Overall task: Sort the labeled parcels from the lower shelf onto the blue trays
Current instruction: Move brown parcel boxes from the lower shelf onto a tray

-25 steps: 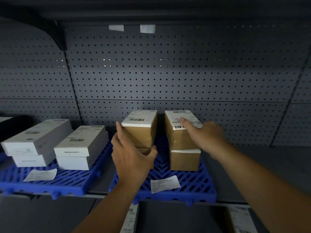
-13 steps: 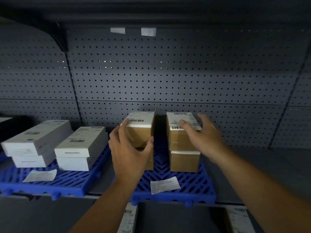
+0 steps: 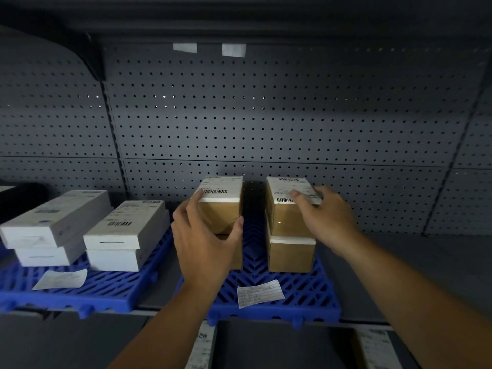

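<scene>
— On the right-hand blue tray (image 3: 306, 294), who holds what?
— The left hand (image 3: 205, 243) clasps the left top parcel (image 3: 222, 209) across its width; the right hand (image 3: 327, 219) curls over the right top parcel (image 3: 282, 217). Both parcels run lengthwise toward the pegboard (image 3: 266, 115).

We note the left hand (image 3: 205, 243) gripping the top left parcel (image 3: 221, 209), thumb on its right face, over the right blue tray (image 3: 300, 291). The right hand (image 3: 327, 217) clasps the top right parcel (image 3: 285, 211); the two stacks stand apart. White boxes (image 3: 125, 230) sit on the left tray (image 3: 106, 287).
</scene>
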Motion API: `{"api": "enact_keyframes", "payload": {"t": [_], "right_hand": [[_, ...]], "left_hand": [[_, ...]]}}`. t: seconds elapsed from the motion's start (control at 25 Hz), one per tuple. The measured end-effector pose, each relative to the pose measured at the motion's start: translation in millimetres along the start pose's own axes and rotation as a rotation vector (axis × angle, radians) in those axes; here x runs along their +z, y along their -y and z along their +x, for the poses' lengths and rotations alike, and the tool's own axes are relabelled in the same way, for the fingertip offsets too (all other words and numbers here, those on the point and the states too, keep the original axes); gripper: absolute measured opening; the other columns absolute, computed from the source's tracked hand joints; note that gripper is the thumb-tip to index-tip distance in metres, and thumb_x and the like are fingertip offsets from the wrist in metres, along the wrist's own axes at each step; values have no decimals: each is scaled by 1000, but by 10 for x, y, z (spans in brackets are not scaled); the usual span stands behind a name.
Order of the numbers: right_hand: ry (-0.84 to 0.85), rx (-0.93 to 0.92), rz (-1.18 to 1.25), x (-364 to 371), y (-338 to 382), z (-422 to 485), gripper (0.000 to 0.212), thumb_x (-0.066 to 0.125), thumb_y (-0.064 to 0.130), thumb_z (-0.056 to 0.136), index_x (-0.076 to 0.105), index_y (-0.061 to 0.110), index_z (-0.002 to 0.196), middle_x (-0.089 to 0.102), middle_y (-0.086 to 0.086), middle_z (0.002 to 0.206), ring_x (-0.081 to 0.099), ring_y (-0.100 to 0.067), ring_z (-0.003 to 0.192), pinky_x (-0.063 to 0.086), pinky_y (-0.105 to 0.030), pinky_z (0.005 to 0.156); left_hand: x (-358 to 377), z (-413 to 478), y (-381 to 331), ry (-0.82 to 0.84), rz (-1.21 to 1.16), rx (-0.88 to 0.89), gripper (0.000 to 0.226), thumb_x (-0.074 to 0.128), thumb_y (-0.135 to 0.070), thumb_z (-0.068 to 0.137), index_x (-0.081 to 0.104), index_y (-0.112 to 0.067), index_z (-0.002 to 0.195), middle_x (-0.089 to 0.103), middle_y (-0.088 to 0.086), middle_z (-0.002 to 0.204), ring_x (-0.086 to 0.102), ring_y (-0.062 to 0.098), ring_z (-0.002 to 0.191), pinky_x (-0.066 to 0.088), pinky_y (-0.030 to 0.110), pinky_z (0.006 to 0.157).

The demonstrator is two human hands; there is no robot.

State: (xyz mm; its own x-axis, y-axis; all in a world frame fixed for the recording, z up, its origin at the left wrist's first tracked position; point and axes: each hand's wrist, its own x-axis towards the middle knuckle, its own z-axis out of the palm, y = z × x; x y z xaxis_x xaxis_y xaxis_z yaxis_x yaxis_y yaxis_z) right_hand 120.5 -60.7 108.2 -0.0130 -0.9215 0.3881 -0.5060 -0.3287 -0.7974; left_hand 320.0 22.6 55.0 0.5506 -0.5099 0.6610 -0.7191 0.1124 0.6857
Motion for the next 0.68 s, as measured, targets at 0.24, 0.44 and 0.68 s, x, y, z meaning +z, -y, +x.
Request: {"api": "enact_keyframes", "payload": {"t": [0.24,0.44,0.68], "right_hand": [[4,13,-7,33,-18,-16,46,62,65,86,52,27,110,64,15,92,64,-4,79,49,-26,56],[21,83,51,38,-1,-41,79,47,79,77,51,20,129,69,3,103,68,-15,87,52,-34,66],[-125,65,206,-256,-92,-184,64,49,68,91,55,20,133,64,11,109,60,1,91,43,-24,67]], "left_hand": [[11,-18,-34,7,18,7,91,83,-52,75,39,-22,150,43,11,145,43,29,133,41,45,106],[-51,-22,-176,37,23,14,91,77,-60,79,36,-28,153,31,14,156,33,32,144,35,54,116],[-221,-171,-563,-4,-130,348,61,67,-42,90,49,-22,145,41,4,148,39,21,140,28,35,117]]}}
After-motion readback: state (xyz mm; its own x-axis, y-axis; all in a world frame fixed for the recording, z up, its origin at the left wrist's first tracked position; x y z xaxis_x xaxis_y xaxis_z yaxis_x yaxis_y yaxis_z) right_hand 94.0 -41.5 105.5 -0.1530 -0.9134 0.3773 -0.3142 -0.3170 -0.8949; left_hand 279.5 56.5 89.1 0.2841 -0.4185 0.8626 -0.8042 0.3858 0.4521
